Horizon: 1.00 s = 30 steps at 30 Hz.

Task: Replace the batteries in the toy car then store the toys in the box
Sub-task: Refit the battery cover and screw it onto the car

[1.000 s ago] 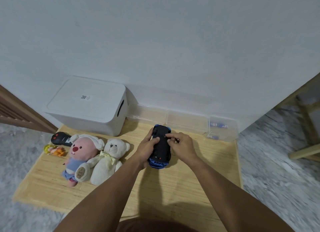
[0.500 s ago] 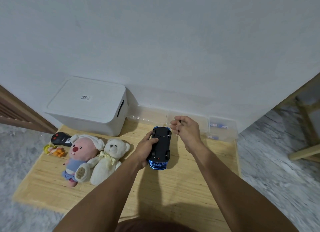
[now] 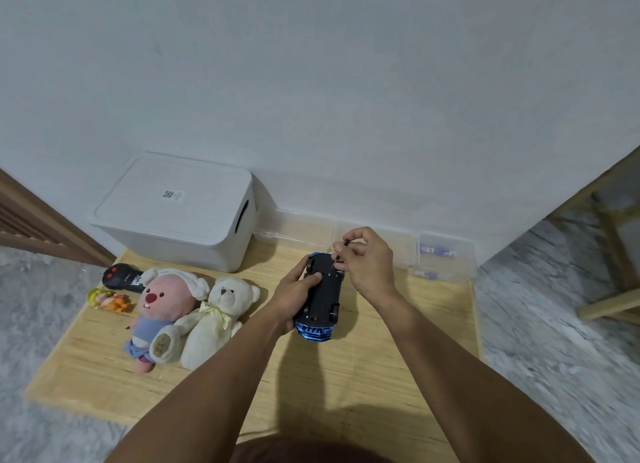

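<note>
We have the toy car (image 3: 320, 298) flipped belly-up on the tabletop (image 3: 346, 376), our left hand (image 3: 294, 296) clamped round its side. Our right hand (image 3: 369, 258) pinches a thin screwdriver (image 3: 341, 251) over the underside. Batteries unchanged, we judge; plush toys (image 3: 194, 310) lie unpacked, box (image 3: 173, 209) lidded.

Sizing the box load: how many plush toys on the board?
2. Pink plush lies left of the white teddy bear, touching it, both left of the toy car. None seem hidden; the white box is shut.
</note>
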Tool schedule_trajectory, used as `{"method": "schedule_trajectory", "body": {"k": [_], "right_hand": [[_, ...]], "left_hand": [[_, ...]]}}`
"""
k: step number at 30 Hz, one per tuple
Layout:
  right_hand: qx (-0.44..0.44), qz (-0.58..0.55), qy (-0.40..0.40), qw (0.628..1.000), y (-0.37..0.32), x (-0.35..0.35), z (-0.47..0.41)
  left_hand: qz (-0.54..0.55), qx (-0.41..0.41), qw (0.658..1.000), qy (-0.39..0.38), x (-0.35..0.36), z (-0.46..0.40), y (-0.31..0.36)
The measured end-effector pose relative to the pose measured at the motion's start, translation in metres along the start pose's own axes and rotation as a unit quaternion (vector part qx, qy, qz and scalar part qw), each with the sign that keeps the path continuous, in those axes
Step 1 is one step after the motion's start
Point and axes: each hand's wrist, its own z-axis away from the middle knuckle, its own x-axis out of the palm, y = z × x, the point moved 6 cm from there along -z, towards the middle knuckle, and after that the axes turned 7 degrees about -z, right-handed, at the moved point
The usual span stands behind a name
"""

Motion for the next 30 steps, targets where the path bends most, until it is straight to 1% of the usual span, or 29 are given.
{"method": "schedule_trajectory", "body": {"k": [3, 12, 30], "right_hand": [[-0.010, 0.021, -0.006, 1.000, 0.0000, 0.0010, 0.0013], [-0.025, 0.038, -0.010, 0.999, 0.0000, 0.0028, 0.0007], [-0.041, 0.053, -0.017, 0.998, 0.0022, 0.0038, 0.0009]], "left_hand": [[0.000, 0.006, 1.000, 0.000, 0.0014, 0.0017, 0.0023], [0.007, 0.008, 1.000, -0.002, 0.0020, 0.0029, 0.0032], [0.006, 0.002, 1.000, 0.006, 0.0012, 0.0022, 0.0033]]}}
